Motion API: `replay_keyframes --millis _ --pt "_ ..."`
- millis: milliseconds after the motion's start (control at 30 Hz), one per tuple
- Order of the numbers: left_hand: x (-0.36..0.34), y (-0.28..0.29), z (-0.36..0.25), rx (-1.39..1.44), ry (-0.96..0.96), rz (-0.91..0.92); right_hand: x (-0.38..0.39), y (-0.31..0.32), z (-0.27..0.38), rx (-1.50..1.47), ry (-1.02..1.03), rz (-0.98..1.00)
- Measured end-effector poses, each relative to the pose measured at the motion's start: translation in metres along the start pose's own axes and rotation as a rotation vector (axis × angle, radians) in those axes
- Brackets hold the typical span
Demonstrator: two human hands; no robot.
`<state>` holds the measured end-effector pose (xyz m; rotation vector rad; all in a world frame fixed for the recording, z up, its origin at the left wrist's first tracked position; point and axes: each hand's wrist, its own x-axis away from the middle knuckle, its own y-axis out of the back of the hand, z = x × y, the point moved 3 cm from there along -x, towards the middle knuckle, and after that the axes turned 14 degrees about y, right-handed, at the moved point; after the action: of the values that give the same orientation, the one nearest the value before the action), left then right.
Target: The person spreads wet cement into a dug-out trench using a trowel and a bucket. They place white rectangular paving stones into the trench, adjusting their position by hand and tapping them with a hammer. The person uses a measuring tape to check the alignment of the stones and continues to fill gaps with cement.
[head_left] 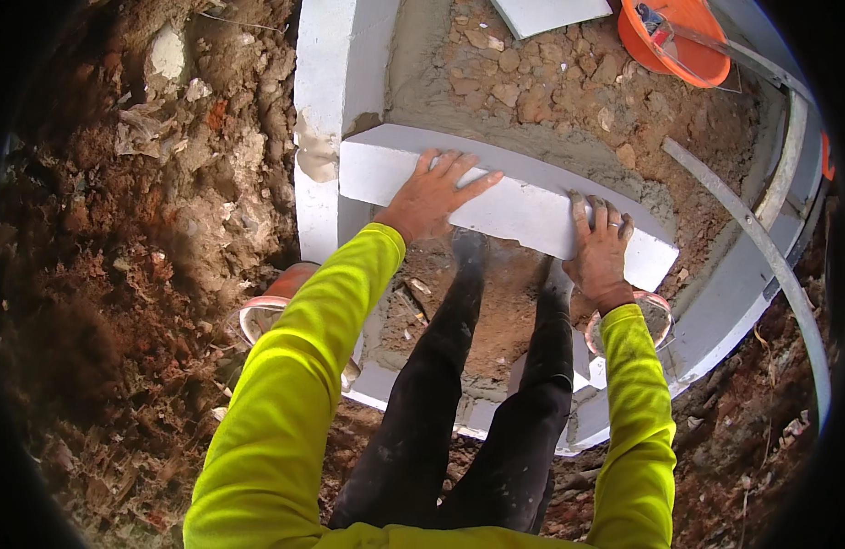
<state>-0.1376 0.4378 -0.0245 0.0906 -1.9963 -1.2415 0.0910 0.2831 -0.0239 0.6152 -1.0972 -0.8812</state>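
Observation:
A long pale grey-white lightweight concrete block [523, 212] lies crosswise in front of me, its left end against a pale block wall [316, 215]. My left hand [433, 194] grips its left half, fingers bent over the upper edge and thumb stretched along the top. Further right, my right hand [598, 245] has its fingers curled over the same edge, a ring showing on one finger. Wet grey mortar [615, 174] borders the block's far side. Its underside is hidden.
My legs stand between low block walls, close behind the block. An orange tub [635, 41] holding tools sits at the far right, near bent metal strips [757, 224]. One bucket [260, 316] is beside my left arm; another [659, 316] is by my right wrist. Rough soil [102, 274] lies left.

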Motion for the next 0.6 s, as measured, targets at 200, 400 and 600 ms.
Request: replay_keyframes --millis 200,400,600 --pt "0.013 -0.002 0.009 0.135 0.124 -0.187 0.000 -0.003 0.002 0.024 -0.019 -0.007" --pt "0.029 -0.028 0.061 0.121 0.430 -0.459 -0.004 0.001 0.009 0.017 -0.024 0.021" --pt "0.030 -0.033 0.063 0.145 0.403 -0.492 -0.005 -0.001 0.011 0.005 -0.044 0.030"
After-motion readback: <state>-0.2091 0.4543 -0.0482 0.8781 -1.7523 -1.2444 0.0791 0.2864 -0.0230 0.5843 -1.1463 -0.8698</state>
